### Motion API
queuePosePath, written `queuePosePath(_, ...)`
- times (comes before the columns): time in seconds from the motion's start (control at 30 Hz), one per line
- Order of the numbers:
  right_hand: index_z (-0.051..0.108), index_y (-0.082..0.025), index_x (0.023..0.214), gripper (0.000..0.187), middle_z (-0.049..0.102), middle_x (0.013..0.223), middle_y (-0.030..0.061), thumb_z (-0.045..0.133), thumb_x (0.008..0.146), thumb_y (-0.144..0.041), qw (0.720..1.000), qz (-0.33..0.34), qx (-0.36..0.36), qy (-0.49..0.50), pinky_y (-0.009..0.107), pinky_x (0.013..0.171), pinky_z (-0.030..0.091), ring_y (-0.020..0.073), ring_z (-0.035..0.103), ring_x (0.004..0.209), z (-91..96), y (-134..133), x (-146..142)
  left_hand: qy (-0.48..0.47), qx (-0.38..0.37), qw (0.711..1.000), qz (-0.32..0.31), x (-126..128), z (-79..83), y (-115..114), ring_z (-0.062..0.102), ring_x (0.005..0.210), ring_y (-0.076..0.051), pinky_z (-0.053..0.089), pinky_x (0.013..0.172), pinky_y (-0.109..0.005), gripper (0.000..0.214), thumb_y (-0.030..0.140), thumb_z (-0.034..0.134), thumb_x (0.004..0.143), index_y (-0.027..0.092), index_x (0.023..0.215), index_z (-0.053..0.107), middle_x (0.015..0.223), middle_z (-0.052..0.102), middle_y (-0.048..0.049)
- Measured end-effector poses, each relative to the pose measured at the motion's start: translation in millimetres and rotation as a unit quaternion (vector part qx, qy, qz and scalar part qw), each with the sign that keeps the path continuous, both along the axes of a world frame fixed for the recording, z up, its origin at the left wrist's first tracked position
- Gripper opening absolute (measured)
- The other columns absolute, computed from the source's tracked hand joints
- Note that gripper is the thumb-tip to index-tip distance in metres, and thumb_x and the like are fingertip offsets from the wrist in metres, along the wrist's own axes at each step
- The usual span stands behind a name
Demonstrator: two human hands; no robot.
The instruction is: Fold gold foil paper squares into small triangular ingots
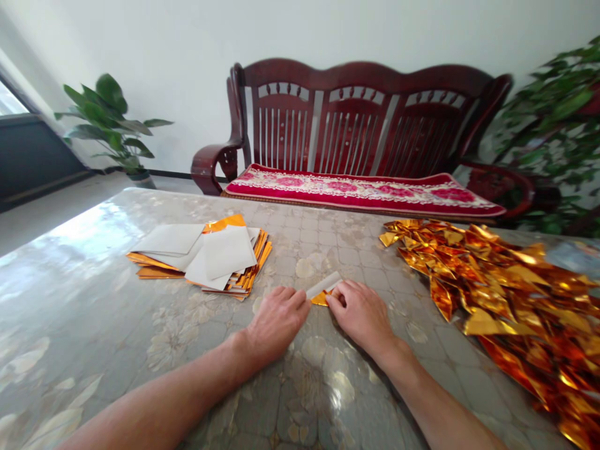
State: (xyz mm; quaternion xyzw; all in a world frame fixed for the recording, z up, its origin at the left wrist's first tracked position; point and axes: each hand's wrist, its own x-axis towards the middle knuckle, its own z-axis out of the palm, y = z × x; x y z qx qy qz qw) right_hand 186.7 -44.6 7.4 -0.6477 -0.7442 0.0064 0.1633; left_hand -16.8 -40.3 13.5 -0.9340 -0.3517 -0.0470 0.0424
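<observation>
Between my two hands, low over the table, is a sheet of gold foil paper [320,299], partly folded, with a pale strip of its white back showing along the far side. My left hand [281,319] has its fingers closed on the sheet's left end. At the right end, my right hand [360,312] pinches the paper between thumb and curled fingers. To the left lies a loose stack of foil paper sheets [229,253], mostly white side up with orange-gold edges. A large heap of folded gold foil pieces [510,294] spreads over the right side.
The table [187,362] has a glossy, flower-patterned cover. Beyond its far edge stands a dark red wooden bench [370,125] with a red floral cushion [356,187]. Potted plants stand at the left [110,119] and right [553,119]. Clear plastic [574,257] lies behind the heap.
</observation>
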Motion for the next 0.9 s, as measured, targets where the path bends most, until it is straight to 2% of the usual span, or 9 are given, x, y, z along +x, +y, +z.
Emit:
queuePosePath(0.27,0.054,-0.023,0.070,0.019,0.065,0.078,0.0009,0.056,0.089,-0.027,1.000,-0.002,-0.013,-0.014,0.030,0.067,0.029,0.0175,0.056,0.075,2.5,0.0,-1.8,0.005,0.003,1.000,0.001,1.7,2.1,-2.4,0.055,0.088,-0.023,0.044,0.076,-0.037,0.012,0.020,0.052,0.096,0.018,0.103,0.060,0.093,0.060,-0.0064)
queuePosePath(0.5,0.055,-0.023,0.080,0.010,0.068,0.086,0.0010,0.057,0.089,-0.025,0.999,0.003,-0.029,0.016,0.029,0.070,0.032,0.0180,0.057,0.081,5.0,-1.3,-2.3,0.015,-0.004,1.000,0.015,5.7,0.0,-7.4,0.055,0.092,-0.024,0.045,0.078,-0.038,0.013,0.016,0.051,0.094,0.017,0.104,0.059,0.098,0.059,-0.0084)
queuePosePath(0.7,0.055,-0.023,0.083,0.010,0.067,0.090,0.0030,0.058,0.092,-0.027,0.999,0.000,-0.035,0.008,0.031,0.074,0.033,0.0202,0.057,0.086,5.8,-3.7,-5.5,-0.016,-0.009,0.999,-0.027,17.1,-1.3,-6.7,0.054,0.098,-0.024,0.046,0.084,-0.037,0.018,0.016,0.050,0.095,0.016,0.112,0.057,0.106,0.061,-0.0083)
queuePosePath(0.9,0.056,-0.022,0.088,0.012,0.067,0.091,0.0045,0.058,0.093,-0.033,1.000,-0.018,-0.022,-0.008,0.033,0.076,0.033,0.0229,0.056,0.090,3.1,-7.0,-9.6,-0.011,-0.016,1.000,-0.019,21.5,-5.1,-7.5,0.055,0.092,-0.024,0.047,0.081,-0.038,0.014,0.016,0.052,0.094,0.016,0.106,0.059,0.099,0.062,-0.0069)
